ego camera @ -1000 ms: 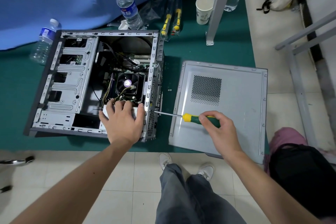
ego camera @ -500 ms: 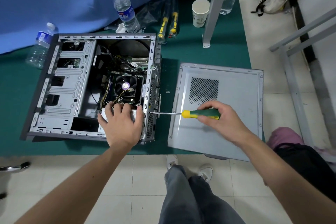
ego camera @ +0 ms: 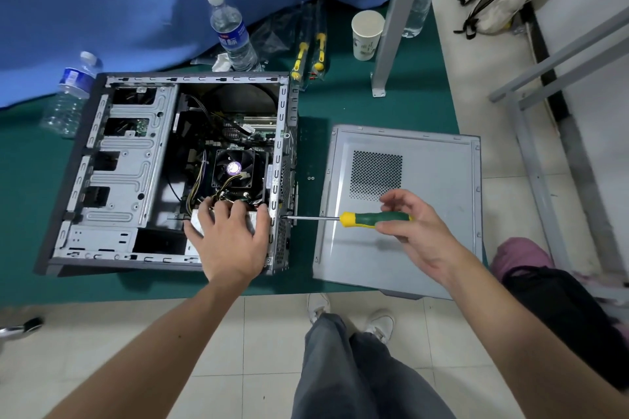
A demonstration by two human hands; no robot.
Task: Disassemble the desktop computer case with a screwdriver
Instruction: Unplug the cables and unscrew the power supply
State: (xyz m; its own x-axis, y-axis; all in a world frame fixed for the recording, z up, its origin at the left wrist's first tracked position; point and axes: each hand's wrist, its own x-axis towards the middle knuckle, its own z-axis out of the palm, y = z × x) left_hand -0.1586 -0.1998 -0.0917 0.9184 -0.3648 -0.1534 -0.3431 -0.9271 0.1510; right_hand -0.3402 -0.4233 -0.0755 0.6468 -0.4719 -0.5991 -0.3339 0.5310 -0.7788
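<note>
The open grey computer case [ego camera: 112,180] lies on its side on the green mat, its fan [ego camera: 234,168] and cables showing. My left hand [ego camera: 228,238] rests on the grey box inside the case at its near right corner, thumb against the rear frame. My right hand [ego camera: 413,228] pinches the green and yellow handle of the screwdriver [ego camera: 360,218] with its fingertips. The shaft lies level and its tip touches the case's rear panel [ego camera: 284,218]. The removed side panel [ego camera: 425,207] lies flat to the right, under the screwdriver.
Two small screws [ego camera: 310,177] lie on the green mat [ego camera: 20,214] between case and panel. Behind stand two water bottles [ego camera: 231,34] [ego camera: 69,92], a paper cup [ego camera: 366,33], bagged yellow-handled tools [ego camera: 308,54] and a metal post [ego camera: 391,20]. A dark bag [ego camera: 565,313] sits at the right.
My right hand has rolled on the handle, its fingers now looser and spread at the fingertips. The screwdriver tip stays at the rear panel. My left hand has not moved.
</note>
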